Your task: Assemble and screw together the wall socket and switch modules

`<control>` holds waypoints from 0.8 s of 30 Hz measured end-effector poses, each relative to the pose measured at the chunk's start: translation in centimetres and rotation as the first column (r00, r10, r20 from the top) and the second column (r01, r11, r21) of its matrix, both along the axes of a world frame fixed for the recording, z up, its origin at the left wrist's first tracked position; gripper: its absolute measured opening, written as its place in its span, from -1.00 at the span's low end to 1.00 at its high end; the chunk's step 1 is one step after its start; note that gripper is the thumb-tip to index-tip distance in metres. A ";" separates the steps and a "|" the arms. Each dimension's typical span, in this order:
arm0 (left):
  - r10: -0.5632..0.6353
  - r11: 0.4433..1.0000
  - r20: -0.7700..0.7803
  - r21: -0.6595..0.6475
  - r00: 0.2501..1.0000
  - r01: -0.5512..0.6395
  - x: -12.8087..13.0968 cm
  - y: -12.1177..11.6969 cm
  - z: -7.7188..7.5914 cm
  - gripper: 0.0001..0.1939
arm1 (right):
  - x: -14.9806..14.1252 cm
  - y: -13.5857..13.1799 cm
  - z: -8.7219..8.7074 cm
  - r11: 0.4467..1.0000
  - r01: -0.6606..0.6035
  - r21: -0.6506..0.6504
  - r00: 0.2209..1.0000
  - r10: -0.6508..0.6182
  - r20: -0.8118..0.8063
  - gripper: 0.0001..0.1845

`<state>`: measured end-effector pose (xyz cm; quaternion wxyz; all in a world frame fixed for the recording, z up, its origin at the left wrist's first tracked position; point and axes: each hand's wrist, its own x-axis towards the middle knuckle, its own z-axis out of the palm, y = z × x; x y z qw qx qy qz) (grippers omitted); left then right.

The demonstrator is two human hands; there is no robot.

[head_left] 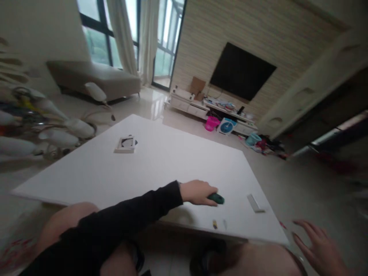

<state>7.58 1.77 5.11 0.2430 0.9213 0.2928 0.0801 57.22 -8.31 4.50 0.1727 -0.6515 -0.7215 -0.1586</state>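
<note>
My left hand [198, 193], in a black sleeve, reaches across the white tabletop [172, 161] and is closed around a dark green rounded object [217, 198]. Only one end of this object shows past the fingers, so its kind is unclear. My right hand [319, 245] is off the table's right edge, fingers apart and nothing in them. Between the hands, a small white rectangular piece [255, 203] lies near that edge. Close to the front edge are a tiny yellow-and-dark item [215, 224] and a small clear piece [225, 224].
Far left on the table is a shallow white box [125, 144] with dark parts. A lamp with several white shades [77, 128] crowds the left side. Beyond stand a grey bench [97, 78], a low TV cabinet [188, 107] and a pink bucket [212, 123].
</note>
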 end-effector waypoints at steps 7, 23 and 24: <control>0.194 0.979 -0.237 -0.013 0.952 -0.202 -6.7 -1.2 -2.1 -0.64 | 2.6 5.1 -1.4 0.896 0.165 -0.412 0.971 -0.221 -0.092 -0.47; 0.348 0.928 -0.291 -0.031 0.891 -0.372 -13.1 0.9 -7.3 -0.53 | -3.1 15.3 -7.5 0.733 0.289 -0.616 0.942 -0.331 0.047 -0.16; 0.344 0.928 -0.283 -0.041 0.895 -0.369 -12.9 0.9 -7.5 -0.53 | -4.1 15.4 -7.3 0.735 0.266 -0.623 0.952 -0.304 0.048 -0.19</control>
